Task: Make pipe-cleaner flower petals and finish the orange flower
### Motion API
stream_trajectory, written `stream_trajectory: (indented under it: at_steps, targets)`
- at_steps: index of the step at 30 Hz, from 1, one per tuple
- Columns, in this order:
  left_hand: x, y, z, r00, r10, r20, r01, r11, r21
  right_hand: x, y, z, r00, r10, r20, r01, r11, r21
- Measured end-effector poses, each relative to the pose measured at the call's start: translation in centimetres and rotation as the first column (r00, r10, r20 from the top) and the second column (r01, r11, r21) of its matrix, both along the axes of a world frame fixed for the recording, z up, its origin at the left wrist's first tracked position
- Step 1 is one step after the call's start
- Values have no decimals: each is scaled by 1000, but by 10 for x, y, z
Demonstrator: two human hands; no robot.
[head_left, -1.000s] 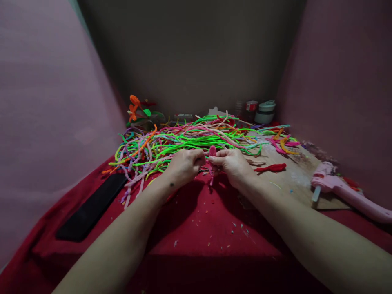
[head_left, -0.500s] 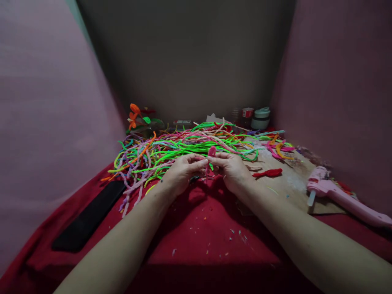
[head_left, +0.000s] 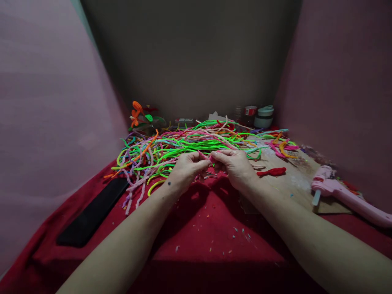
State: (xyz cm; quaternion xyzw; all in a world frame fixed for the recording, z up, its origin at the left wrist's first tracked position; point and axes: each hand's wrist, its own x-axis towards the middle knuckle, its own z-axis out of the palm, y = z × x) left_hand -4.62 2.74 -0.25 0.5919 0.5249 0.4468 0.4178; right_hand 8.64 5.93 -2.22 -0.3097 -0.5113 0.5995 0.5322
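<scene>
Between my two hands a pink pipe cleaner (head_left: 203, 155) shows only in small parts, the rest covered by fingers. My left hand (head_left: 190, 168) pinches it with thumb and forefinger from the left. From the right, my right hand (head_left: 232, 166) grips it too, fingers curled, a short gap from the left fingertips. Both hands are above the red cloth, at the near edge of a heap of coloured pipe cleaners (head_left: 196, 145). A red twisted pipe cleaner piece (head_left: 272, 172) lies to the right of my right hand.
At the right a pink glue gun (head_left: 343, 192) rests on a brown board (head_left: 294, 196). A black flat object (head_left: 93, 214) lies at the left. Behind the heap stand orange pipe cleaner flowers (head_left: 136, 112) and a pale green lidded container (head_left: 263, 117). Scraps dot the red cloth (head_left: 208, 241).
The pink pipe cleaner's loop, upright between my fingertips before, is now lowered and mostly hidden by my fingers. The whole view has shifted slightly.
</scene>
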Motion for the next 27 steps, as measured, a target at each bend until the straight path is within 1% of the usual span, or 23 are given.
stream_trajectory:
  at_steps: [3, 7, 9, 13, 15, 18, 20, 24, 27]
  targets:
    - [2, -2, 2, 994, 48, -94, -45, 998, 38, -1, 0, -2, 1000, 25, -5, -25, 999, -29]
    - [5, -4, 3, 983, 84, -162, -74, 995, 68, -3, 1, -6, 999, 41, -21, -42, 998, -54]
    - [7, -5, 2, 975, 109, -196, -93, 992, 88, -4, 2, -7, 998, 36, -44, -40, 995, -88]
    - [7, -3, -1, 954, 134, -269, -86, 980, 180, -4, 2, -8, 994, 32, -101, -46, 989, -138]
    - [6, -2, -2, 947, 135, -291, -74, 974, 214, -4, 2, -8, 993, 41, -112, -55, 990, -127]
    - [4, -2, -2, 961, 82, -265, -45, 988, 145, -4, 1, -8, 995, 50, -87, -60, 992, -107]
    - [3, -1, -3, 963, 76, -259, -38, 988, 149, -4, 1, -7, 999, 34, -41, -37, 997, -75]
    - [3, 0, -8, 919, 205, -335, -85, 937, 339, -6, -1, -7, 997, -31, 76, 30, 1000, 9]
    - [5, 0, -11, 846, 296, -444, -86, 897, 433, -6, -1, -8, 979, -92, 179, 80, 994, 73]
